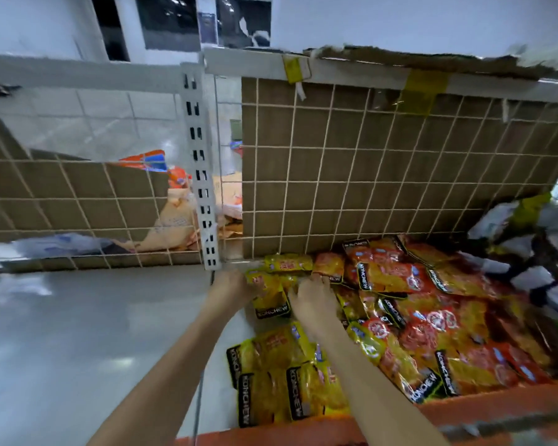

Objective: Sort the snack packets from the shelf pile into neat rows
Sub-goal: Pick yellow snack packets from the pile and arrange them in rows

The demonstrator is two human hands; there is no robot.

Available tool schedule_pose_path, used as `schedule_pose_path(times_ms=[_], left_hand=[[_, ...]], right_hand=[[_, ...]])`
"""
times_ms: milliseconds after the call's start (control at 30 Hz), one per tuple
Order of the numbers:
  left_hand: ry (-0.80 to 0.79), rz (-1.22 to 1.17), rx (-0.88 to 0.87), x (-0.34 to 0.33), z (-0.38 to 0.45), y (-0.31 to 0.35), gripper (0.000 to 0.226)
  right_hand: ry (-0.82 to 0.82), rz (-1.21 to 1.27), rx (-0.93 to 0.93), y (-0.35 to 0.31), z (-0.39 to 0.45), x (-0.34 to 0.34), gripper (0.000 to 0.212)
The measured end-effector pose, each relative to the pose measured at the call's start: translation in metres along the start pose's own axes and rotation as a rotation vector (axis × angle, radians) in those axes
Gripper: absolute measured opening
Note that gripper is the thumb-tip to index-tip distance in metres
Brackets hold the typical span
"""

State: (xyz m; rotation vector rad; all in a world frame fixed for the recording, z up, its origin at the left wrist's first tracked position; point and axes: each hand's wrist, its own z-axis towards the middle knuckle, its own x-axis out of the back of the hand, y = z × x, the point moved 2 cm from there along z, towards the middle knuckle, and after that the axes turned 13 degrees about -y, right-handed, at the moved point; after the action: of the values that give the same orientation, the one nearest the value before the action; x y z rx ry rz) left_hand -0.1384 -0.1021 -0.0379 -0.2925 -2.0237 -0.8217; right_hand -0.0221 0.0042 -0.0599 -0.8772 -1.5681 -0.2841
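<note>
Snack packets [416,313]: yellow packet [269,294] gripped at its side by left hand [231,286], steadied by right hand [313,299] lying flat, likely to square the row; loose pile beyond right hand.

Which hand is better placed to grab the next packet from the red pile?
Right hand: probably, since it lies beside the jumbled red-and-orange foil packets. The left hand sits at the far edge, touching a yellow foil packet.

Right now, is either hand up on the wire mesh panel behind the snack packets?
No: both the left hand and right hand are down on the yellow packets, below the wire mesh panel.
</note>
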Motion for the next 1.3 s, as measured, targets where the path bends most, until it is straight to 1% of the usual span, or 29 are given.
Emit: schedule_pose_path(times_ms=[67,133,200,233,267,300,333,367,400,433,467,500,533,600,667,767,833,933,967,1033,1133,1233,1300], left_hand=[[0.045,0.061,0.015,0.001,-0.002,0.006,0.031],[0.14,0.061,-0.092,-0.004,0.002,0.01,0.025],[0.258,0.05,-0.183,-0.007,0.002,0.012,0.028],[0.293,-0.017,-0.2,-0.01,0.003,0.01,0.025],[0.259,-0.072,-0.229,-0.012,0.004,0.008,0.025],[0.284,-0.107,-0.256,-0.014,0.003,0.01,0.032],[0.244,-0.11,-0.236,-0.014,0.0,0.014,0.04],[0.249,-0.145,-0.198,-0.012,-0.006,0.02,0.043],[0.251,-0.153,-0.128,-0.016,-0.004,0.018,0.042],[0.193,-0.209,-0.037,-0.02,-0.005,0.016,0.04],[0.139,-0.277,0.001,-0.025,-0.002,0.014,0.04],[0.126,-0.312,-0.019,-0.03,-0.003,0.014,0.043],[0.139,-0.348,-0.028,-0.033,-0.005,0.015,0.044],[0.14,-0.384,0.067,-0.036,-0.014,0.017,0.025],[0.154,-0.403,0.158,-0.037,-0.018,0.015,0.027],[0.184,-0.471,0.174,-0.04,-0.022,0.017,0.034],[0.193,-0.578,0.174,-0.039,-0.023,0.016,0.032],[0.262,-0.673,0.111,-0.031,-0.024,0.013,0.024],[0.28,-0.727,0.08,-0.028,-0.025,0.012,0.018],[0.309,-0.856,-0.002,-0.022,-0.029,0.012,0.01],[0.328,-0.975,-0.098,-0.017,-0.045,0.015,0.007],[0.324,-1.117,-0.162,-0.023,-0.07,0.018,0.012],[0.303,-1.209,-0.162,-0.034,-0.087,0.017,0.016]], right_hand=[[-0.055,0.001,-0.02,0.0,0.008,0.001,0.05],[-0.105,0.04,-0.033,0.0,0.013,0.004,0.06],[-0.154,0.108,-0.047,0.0,0.019,0.005,0.068],[-0.19,0.143,-0.06,0.001,0.021,0.005,0.072],[-0.228,0.176,-0.075,0.001,0.024,0.004,0.075],[-0.257,0.204,-0.089,0.002,0.027,0.003,0.076],[-0.28,0.223,-0.098,0.004,0.03,0.003,0.074],[-0.299,0.23,-0.097,0.005,0.032,0.003,0.07],[-0.318,0.227,-0.086,0.007,0.034,0.003,0.066],[-0.335,0.217,-0.071,0.008,0.036,0.001,0.063],[-0.347,0.206,-0.055,0.01,0.037,0.0,0.061],[-0.351,0.196,-0.039,0.012,0.038,0.0,0.058],[-0.351,0.192,-0.025,0.014,0.038,0.001,0.057],[-0.356,0.186,0.006,0.017,0.037,0.003,0.059],[-0.358,0.168,0.047,0.02,0.034,0.006,0.064],[-0.343,0.204,0.118,0.027,0.027,0.011,0.059],[-0.331,0.349,0.151,0.029,0.022,0.012,0.051],[-0.293,0.735,0.193,0.03,0.014,0.02,0.02],[-0.266,0.792,0.221,0.031,0.012,0.025,0.016],[-0.22,0.821,0.268,0.035,0.008,0.036,0.018],[-0.159,0.937,0.287,0.043,-0.002,0.047,0.017],[-0.139,1.146,0.272,0.052,-0.02,0.054,0.011],[-0.162,1.28,0.252,0.057,-0.033,0.053,0.01]])
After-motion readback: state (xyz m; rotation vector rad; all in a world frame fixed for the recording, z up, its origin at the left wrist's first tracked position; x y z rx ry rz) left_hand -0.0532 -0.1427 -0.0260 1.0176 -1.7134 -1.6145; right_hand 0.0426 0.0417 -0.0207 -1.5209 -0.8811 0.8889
